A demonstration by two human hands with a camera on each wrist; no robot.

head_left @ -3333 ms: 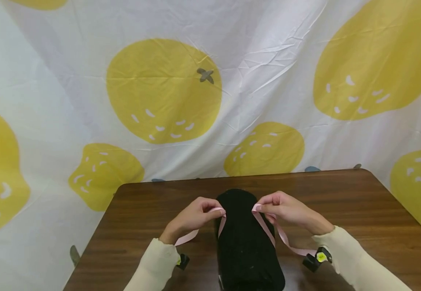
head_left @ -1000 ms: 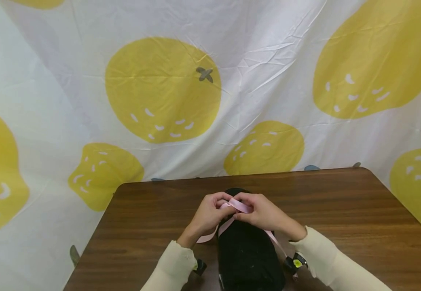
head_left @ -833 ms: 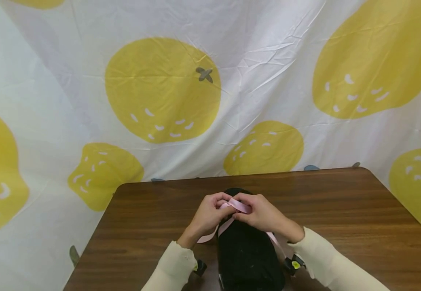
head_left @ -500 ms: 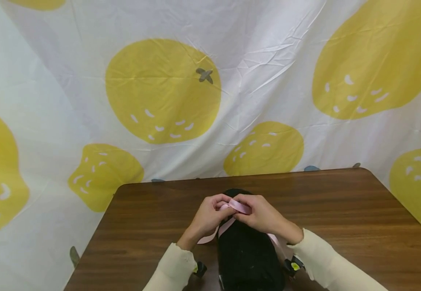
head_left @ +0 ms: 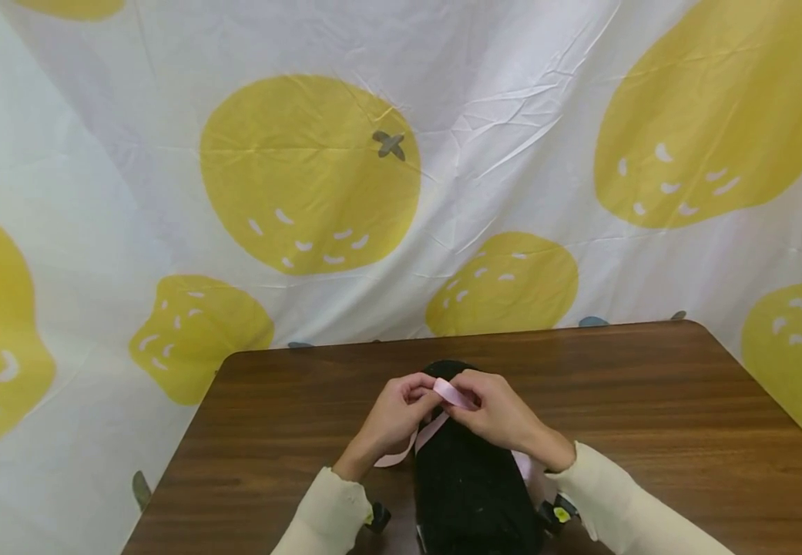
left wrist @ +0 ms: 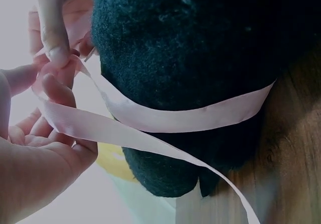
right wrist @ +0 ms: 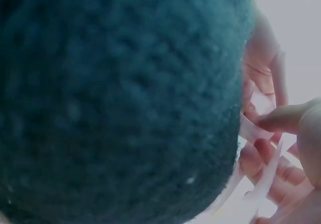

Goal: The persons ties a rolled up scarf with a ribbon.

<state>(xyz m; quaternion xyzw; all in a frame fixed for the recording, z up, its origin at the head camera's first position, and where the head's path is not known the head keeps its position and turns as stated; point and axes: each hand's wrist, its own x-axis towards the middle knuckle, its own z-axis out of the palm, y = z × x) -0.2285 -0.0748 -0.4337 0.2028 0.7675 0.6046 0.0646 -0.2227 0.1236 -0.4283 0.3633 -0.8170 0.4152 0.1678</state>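
A pink ribbon (head_left: 454, 395) passes round a long black fuzzy form with rounded ends (head_left: 473, 486), as the left wrist view shows. Above the form's far part, my left hand (head_left: 395, 416) pinches the ribbon between thumb and fingers. Close against it, my right hand (head_left: 501, 412) also pinches the ribbon, where a loop stands up between both hands. In the left wrist view one ribbon tail (left wrist: 130, 136) hangs from my left fingers across the form. Fingers hide the crossing of the strands. The black form fills much of the right wrist view, with the ribbon (right wrist: 268, 176) beside it.
The form lies on a brown wood-grain table (head_left: 290, 416). Behind the table hangs a white cloth (head_left: 511, 139) with yellow fruit prints. Each wrist carries a small black camera, such as the left one (head_left: 377, 516).
Earlier my hands held separate ribbon ends apart over the form; they have since come together, and the strands meet between my fingers. Over the last second only the fingers and loop shift slightly.
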